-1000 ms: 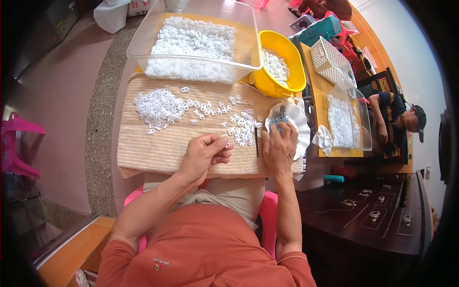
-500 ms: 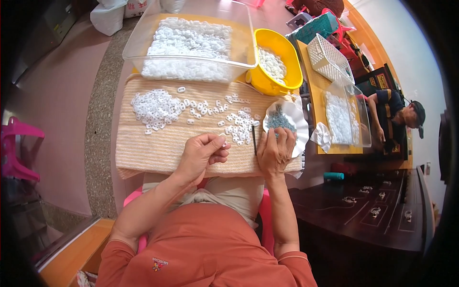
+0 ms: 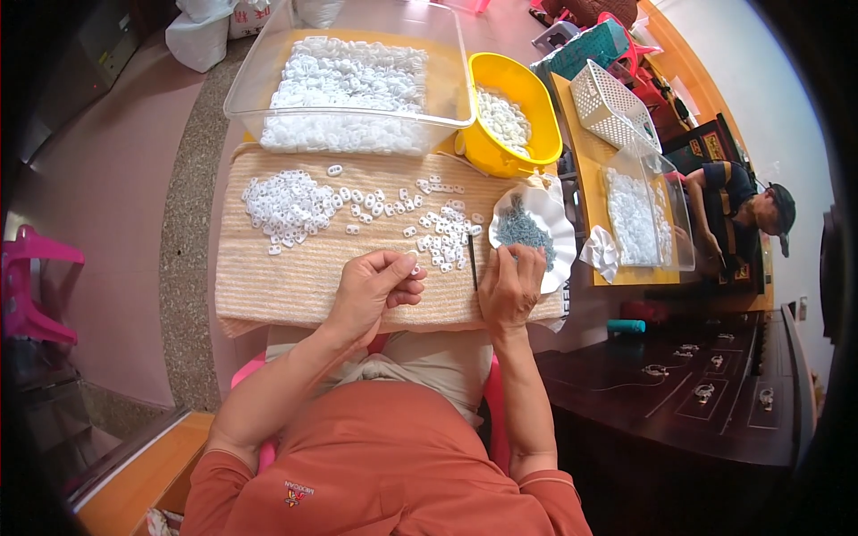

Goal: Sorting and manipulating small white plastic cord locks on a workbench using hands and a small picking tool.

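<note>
Pinched between the thumb and forefinger of my left hand (image 3: 380,290) is a small white two-hole plastic piece (image 3: 415,269), mostly covered by the fingers. My right hand (image 3: 511,290) rests at the near rim of a white wavy-edged dish (image 3: 559,234). Its fingers are curled together, and whatever they hold is hidden. Inside the dish lies a heap of tiny grey-blue parts (image 3: 525,234), too small to name. A thin black stick (image 3: 474,262) lies just left of my right hand. Loose two-hole pieces (image 3: 445,239) are scattered beyond my hands, with a larger pile (image 3: 288,210) at the left.
A striped cloth (image 3: 268,290) covers the work surface. Behind it stand a clear bin (image 3: 234,94) of white pieces and a yellow tub (image 3: 547,112). On a side table at the right are a perforated white basket (image 3: 612,103) and another clear bin; a person sits beyond.
My right hand has drawn back slightly toward me, from over the grey-blue parts to the dish's near rim. My left hand keeps its pinch in nearly the same place.
</note>
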The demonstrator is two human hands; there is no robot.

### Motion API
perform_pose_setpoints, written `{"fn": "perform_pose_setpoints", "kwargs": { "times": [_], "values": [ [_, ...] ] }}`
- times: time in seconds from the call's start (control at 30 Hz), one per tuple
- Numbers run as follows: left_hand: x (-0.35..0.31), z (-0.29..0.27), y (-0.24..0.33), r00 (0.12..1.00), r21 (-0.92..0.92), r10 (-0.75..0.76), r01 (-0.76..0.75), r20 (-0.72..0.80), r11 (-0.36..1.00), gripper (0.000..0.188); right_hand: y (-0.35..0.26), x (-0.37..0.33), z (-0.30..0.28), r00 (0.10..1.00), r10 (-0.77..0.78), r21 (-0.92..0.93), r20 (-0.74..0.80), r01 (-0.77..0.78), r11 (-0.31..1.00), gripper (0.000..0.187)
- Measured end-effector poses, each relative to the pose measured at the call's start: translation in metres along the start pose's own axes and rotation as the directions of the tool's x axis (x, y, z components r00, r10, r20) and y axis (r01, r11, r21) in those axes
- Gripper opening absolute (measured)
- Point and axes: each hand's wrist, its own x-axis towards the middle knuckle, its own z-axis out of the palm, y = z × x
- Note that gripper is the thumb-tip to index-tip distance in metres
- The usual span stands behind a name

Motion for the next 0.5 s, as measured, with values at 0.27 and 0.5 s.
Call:
{"fn": "perform_pose_setpoints", "kwargs": {
  "times": [0.27,0.5],
  "values": [
    [-0.001,0.002,-0.002,1.000,0.018,0.001,-0.001,0.005,1.000,0.014,0.009,-0.002,-0.012,0.987,0.155,0.230,-0.052,-0.139,0.963,0.010],
    [-0.009,0.014,-0.006,0.996,0.142,-0.026,0.013,0.090,0.990,0.016,-0.001,-0.006,-0.025,0.947,0.233,0.616,0.220,-0.320,0.720,0.007]
  ]
}}
